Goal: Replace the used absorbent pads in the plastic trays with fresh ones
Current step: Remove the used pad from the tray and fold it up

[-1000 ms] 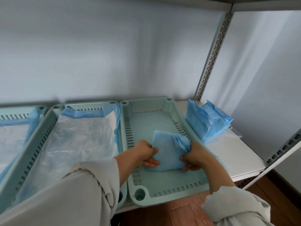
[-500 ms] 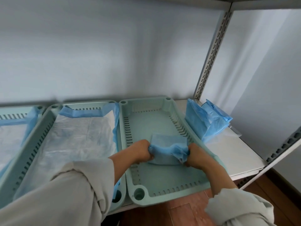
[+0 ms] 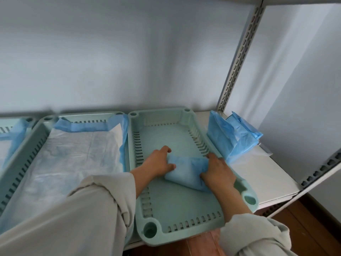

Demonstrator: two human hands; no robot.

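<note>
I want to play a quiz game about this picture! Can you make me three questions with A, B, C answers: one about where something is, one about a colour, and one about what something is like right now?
1. Where is the stack of spare pads?
A. On the shelf, right of the bare tray
B. Inside the left-most tray
C. On the floor

2. What colour is the folded pad in the hands?
A. Red
B. Blue
C. Yellow

3. What is the tray under the hands like?
A. Fully lined with a spread pad
B. Tipped upside down
C. Bare apart from the folded pad

Answers:
1. A: the stack stands on the white shelf beside that tray's right wall.
2. B: the left hand and right hand grip a light blue bundle.
3. C: its green floor shows all around the pad, unlike the lined tray next to it.
</note>
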